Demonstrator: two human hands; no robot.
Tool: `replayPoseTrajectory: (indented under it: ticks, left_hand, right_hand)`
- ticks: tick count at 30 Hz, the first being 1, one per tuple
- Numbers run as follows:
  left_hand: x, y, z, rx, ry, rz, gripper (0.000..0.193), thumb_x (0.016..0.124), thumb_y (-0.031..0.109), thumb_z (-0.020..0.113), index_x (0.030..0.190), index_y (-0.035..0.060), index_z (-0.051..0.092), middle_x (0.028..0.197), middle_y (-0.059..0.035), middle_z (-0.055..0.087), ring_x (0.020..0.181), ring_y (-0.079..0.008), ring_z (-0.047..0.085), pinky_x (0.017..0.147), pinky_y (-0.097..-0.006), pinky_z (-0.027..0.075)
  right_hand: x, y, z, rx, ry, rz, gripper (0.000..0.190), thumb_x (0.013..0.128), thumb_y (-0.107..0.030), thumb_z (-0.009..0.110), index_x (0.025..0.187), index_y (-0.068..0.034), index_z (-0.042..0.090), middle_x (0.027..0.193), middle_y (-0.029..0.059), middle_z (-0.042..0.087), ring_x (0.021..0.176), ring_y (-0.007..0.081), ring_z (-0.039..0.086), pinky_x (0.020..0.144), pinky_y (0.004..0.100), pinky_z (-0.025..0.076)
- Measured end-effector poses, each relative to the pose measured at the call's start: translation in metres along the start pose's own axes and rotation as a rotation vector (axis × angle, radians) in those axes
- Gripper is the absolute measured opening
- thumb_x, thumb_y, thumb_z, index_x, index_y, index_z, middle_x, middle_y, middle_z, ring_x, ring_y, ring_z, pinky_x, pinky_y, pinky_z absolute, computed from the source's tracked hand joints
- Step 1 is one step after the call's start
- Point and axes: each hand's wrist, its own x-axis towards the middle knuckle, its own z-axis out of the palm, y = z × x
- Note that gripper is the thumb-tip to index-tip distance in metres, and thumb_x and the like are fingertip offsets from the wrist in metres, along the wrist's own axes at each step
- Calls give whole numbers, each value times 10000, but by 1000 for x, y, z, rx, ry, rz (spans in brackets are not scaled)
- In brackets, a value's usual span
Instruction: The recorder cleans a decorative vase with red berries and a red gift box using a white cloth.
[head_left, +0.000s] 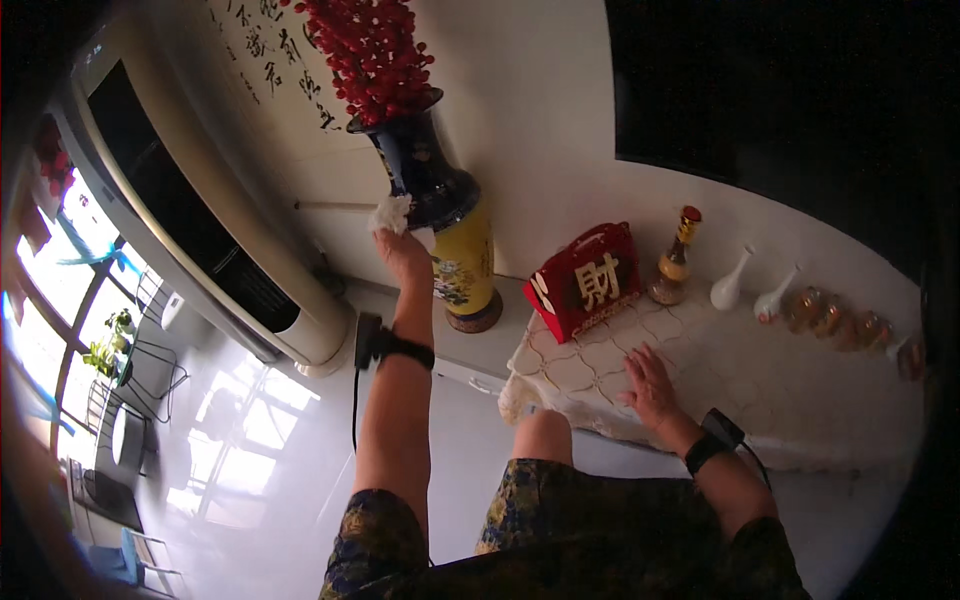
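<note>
My left hand (405, 255) grips a crumpled white cloth or tissue (391, 215) against the side of a tall porcelain floor vase (465, 251). The vase is dark blue at the neck and shoulder, yellow with painted flowers lower down, and stands on a brown base. Red berry branches (375, 60) rise from its mouth. Over a low cabinet, my right hand (649, 382) rests on or just above a patterned cream tablecloth (577, 367), fingers spread and holding nothing. Beyond that hand stands a red box-like ornament (589, 281) bearing a large gold character.
Along the cabinet's back stand a bottle with a red cap (676, 259), two small white vases (731, 281) and several glass ornaments (832, 315). A black television (765, 82) hangs above. At left rises a floor-standing air conditioner (210, 202); chairs (124, 435) stand by the windows.
</note>
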Motion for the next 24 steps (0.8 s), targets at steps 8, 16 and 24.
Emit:
replayPoseTrajectory:
  ticks: [8, 16, 24]
  left_hand:
    - [-10, 22, 28, 618, -92, 435, 601, 802, 70, 516, 1331, -32, 251, 1376, -245, 252, 1278, -404, 236, 1068, -472, 159]
    - [16, 8, 25, 472, -175, 159, 403, 864, 282, 480, 1101, -44, 494, 1134, -232, 478, 1030, -345, 448, 881, -435, 340]
    - [102, -21, 48, 142, -73, -404, 787, 849, 643, 265, 1023, -51, 592, 911, -257, 607, 892, -342, 590, 741, -429, 435]
  right_hand:
    - [23, -13, 6, -55, -131, -18, 668, 761, -311, 648, 1283, -8, 364, 1372, 186, 261, 1278, 348, 249, 1071, 450, 205]
    - [26, -21, 0, -7, -39, -32, 662, 667, -270, 674, 1224, -28, 411, 1317, 200, 307, 1242, 378, 280, 1042, 476, 216]
    - [26, -21, -2, -54, -132, 1, 705, 736, -308, 656, 1292, -12, 338, 1365, 201, 253, 1267, 370, 256, 1048, 491, 202]
